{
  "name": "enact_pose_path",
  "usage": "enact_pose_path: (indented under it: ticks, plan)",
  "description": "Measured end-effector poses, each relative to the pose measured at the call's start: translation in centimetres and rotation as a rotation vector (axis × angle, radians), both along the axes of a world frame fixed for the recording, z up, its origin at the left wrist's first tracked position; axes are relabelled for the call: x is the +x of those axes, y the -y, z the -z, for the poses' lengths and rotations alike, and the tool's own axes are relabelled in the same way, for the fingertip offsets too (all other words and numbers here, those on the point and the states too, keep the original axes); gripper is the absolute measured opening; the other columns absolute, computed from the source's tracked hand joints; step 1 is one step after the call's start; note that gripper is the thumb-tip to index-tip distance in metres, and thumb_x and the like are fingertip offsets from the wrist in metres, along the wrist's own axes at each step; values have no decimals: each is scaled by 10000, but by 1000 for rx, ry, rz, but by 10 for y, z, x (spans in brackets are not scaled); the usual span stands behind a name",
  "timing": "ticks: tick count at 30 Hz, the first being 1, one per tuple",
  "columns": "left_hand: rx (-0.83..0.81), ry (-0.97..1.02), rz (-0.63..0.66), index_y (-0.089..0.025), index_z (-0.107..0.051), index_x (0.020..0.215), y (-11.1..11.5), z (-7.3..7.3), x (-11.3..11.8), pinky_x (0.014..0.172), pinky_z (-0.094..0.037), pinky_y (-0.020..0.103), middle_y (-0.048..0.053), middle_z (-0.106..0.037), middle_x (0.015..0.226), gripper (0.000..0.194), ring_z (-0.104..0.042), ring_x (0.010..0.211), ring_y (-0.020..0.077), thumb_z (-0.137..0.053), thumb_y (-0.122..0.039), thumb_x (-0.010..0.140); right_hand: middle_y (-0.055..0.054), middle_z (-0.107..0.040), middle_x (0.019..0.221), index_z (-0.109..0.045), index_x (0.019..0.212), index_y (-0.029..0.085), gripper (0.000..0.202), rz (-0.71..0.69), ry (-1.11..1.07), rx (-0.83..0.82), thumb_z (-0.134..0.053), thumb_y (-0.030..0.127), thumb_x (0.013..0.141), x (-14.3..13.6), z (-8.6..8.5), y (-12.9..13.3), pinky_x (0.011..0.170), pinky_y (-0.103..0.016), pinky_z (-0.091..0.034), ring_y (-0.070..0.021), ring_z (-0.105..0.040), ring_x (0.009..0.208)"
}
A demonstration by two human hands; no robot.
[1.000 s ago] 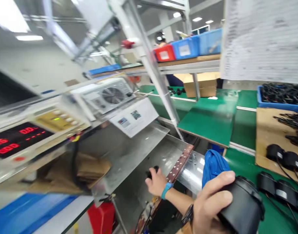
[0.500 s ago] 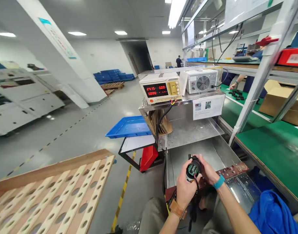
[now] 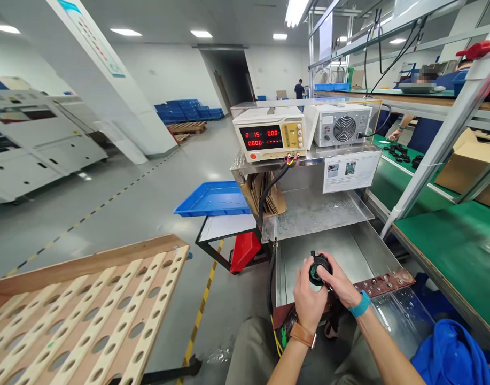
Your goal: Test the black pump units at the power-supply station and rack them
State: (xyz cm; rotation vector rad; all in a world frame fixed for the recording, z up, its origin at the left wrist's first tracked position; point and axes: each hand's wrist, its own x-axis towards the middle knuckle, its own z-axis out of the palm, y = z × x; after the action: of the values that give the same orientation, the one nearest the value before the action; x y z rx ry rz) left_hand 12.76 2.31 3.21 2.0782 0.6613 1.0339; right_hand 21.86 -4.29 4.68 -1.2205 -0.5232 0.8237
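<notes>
A round black housing with a green circuit board inside (image 3: 313,270) is held in front of me, its open face turned toward me. Around its left and lower side my left hand (image 3: 308,300) is closed. My right hand (image 3: 341,282) grips the right side, its thumb lying across the face and covering part of the board. Both hands are above the front of a metal tray (image 3: 293,267), near a brown strip with metal studs (image 3: 383,283). The housing's underside is hidden by my fingers.
A power supply (image 3: 270,133) with red digits stands on the metal shelf ahead, beside a grey fan unit (image 3: 343,125). Left are a blue tray (image 3: 212,199), a red bin (image 3: 245,251) and a wooden rack with holes (image 3: 120,305). A green bench (image 3: 449,251) is right; a co-worker's hand (image 3: 395,135) is beyond.
My right thumb has moved onto the housing's face, over the board. The cable that hung below the housing is now out of sight. The view has shifted slightly.
</notes>
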Motion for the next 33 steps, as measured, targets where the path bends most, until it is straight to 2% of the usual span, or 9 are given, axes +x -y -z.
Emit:
enact_pose_path:
  ticks: [9,12,16,18,21,24,27,29,33]
  plan:
    - [-3,10,-133,-202,-543,1297,5,10,12,1139,-348,513,106,-619,1290,494,-573,1223,272,-575,-125,810,-63,-630,1131,-487,1263,183,707,129,15,-123,-845,420,700,1,9,-11,966,-367,-459,-257,-580,1058]
    - [-141,56,10,-220,-498,1348,3,12,8,1153,-338,478,101,-536,1395,549,-460,1342,265,-587,-132,814,-51,-651,1034,-520,1195,180,678,134,-141,-68,-880,373,654,2,4,-9,897,-374,-514,-255,-615,965]
    - [-504,198,198,-214,-252,1491,16,23,-8,1142,-356,417,136,-304,1552,685,-341,1419,253,-581,-293,896,-71,-653,1056,-540,1168,185,600,59,-459,81,-880,309,689,6,-7,-4,855,-443,-574,-282,-658,925]
    - [-672,214,346,-198,-249,1484,29,30,-15,1114,-382,415,159,-348,1520,665,-393,1382,262,-554,-373,919,-98,-661,1049,-554,1173,156,552,11,-570,107,-856,282,729,10,-14,-3,884,-469,-574,-299,-667,943]
    - [-803,107,602,-172,-460,1341,50,40,-23,1061,-413,408,148,-536,1345,593,-503,1254,284,-652,-441,848,-160,-663,1061,-551,1206,89,543,-68,-699,117,-822,266,769,19,-23,-6,958,-491,-541,-322,-664,981]
    - [-997,4,708,-148,-565,1084,68,55,-31,915,-477,373,105,-650,1026,505,-617,1011,247,-730,-506,768,-206,-644,1115,-531,1241,67,525,-104,-740,132,-778,229,808,32,-23,-12,989,-498,-518,-334,-650,1028]
    - [-1331,-74,803,-166,-479,940,77,70,-45,639,-488,281,33,-605,758,601,-634,694,174,-735,-649,691,-208,-647,1096,-543,1203,60,449,-127,-714,77,-738,211,828,49,-7,-21,976,-494,-529,-336,-650,1024]
    - [-1468,-119,839,-185,-444,960,76,72,-56,476,-379,191,-21,-541,693,642,-521,501,85,-706,-702,684,-174,-660,1054,-555,1164,90,405,-124,-651,27,-735,196,817,61,13,-28,934,-492,-555,-320,-668,969]
    - [-1609,-43,841,-207,-487,1076,56,42,-71,400,-182,149,-56,-463,740,586,-286,433,-5,-799,-529,699,-82,-659,966,-568,1072,175,348,-60,-479,-68,-757,161,780,84,59,-44,826,-481,-599,-254,-675,833]
